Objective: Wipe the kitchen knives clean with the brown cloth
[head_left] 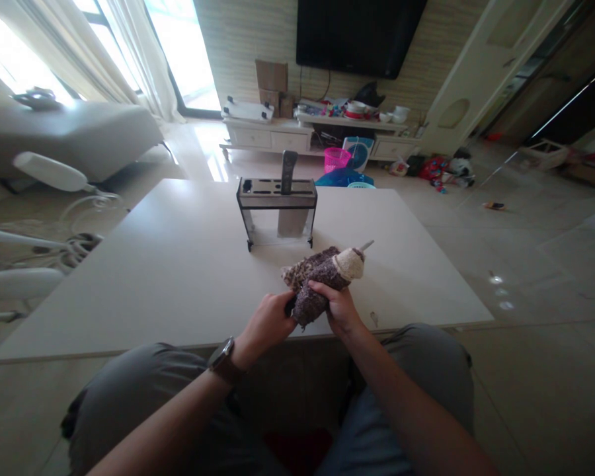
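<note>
The person's two hands are working over the near part of the white worktop (178,264). The right hand (344,311) is wrapping its fingers round a brown, mottled cloth (322,277), its thumb lying over the top and pressing the folds together. The left hand (270,324), with a watch (222,354) on its wrist, is closing round a dark piece (290,305) at the cloth's lower left end; this is looking like a handle, though the fingers are hiding most of it. A slim, pale tip (368,244) is poking out past the cream patch at the far end, pointing away to the right.

The step in hand seems to be one of gripping — the left hand steadying the dark piece while the right is keeping the cloth snug round the length between. Any sliding or turning of the cloth would be calling for a firm left hold and an even, light right squeeze, with fingertips staying inside the folds, since the tip may be sharp.

Beyond them, a clear-sided rack (276,193) is standing upright on the worktop, apart from the hands. One black handle (288,173) is rising from its top, and a broad blade (291,223) is showing below.
</note>
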Available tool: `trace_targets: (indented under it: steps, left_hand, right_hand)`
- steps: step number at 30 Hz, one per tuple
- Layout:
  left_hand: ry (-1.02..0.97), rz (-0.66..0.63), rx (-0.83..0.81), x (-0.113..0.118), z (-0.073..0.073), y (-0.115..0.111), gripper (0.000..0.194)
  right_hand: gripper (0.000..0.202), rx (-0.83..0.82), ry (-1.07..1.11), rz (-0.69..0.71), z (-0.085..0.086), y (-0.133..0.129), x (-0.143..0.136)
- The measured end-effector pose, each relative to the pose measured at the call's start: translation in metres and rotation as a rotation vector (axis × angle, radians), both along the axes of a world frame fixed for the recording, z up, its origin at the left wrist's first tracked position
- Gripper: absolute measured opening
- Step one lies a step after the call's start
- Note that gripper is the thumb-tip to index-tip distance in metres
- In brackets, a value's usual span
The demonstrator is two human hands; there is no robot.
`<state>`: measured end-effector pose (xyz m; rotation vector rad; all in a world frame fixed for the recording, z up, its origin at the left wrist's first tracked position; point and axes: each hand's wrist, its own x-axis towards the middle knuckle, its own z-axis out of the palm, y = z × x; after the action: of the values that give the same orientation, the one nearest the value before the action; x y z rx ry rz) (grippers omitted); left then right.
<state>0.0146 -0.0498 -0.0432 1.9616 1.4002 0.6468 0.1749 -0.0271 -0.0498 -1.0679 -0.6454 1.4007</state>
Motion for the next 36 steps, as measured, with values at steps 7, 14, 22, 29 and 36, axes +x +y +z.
trace_targets:
  steps: [7, 14, 22, 29, 36]
  left_hand:
    - [0.011, 0.004, 0.000, 0.0003, 0.0018, -0.0005, 0.010]
    - [0.015, 0.003, -0.001, 0.0001, -0.0018, 0.0002, 0.010]
    - [0.014, 0.006, 0.002, 0.0002, -0.0007, -0.0001, 0.009]
    - [0.027, 0.006, -0.002, -0.0004, -0.0008, -0.0002, 0.010]
    - [0.033, 0.012, -0.005, 0.0008, -0.0002, -0.0002, 0.010]
  right_hand:
    - [0.037, -0.005, 0.014, -0.006, 0.0000, 0.0007, -0.0005]
    - [0.037, -0.005, 0.008, -0.011, -0.0035, 0.0018, 0.0000]
    - [0.036, -0.029, 0.027, -0.022, 0.0000, 0.0014, -0.0011]
    - [0.036, -0.033, 0.040, -0.018, 0.0000, 0.0011, -0.0016]
    - [0.037, -0.033, 0.040, -0.025, 0.0005, 0.0009, -0.0020]
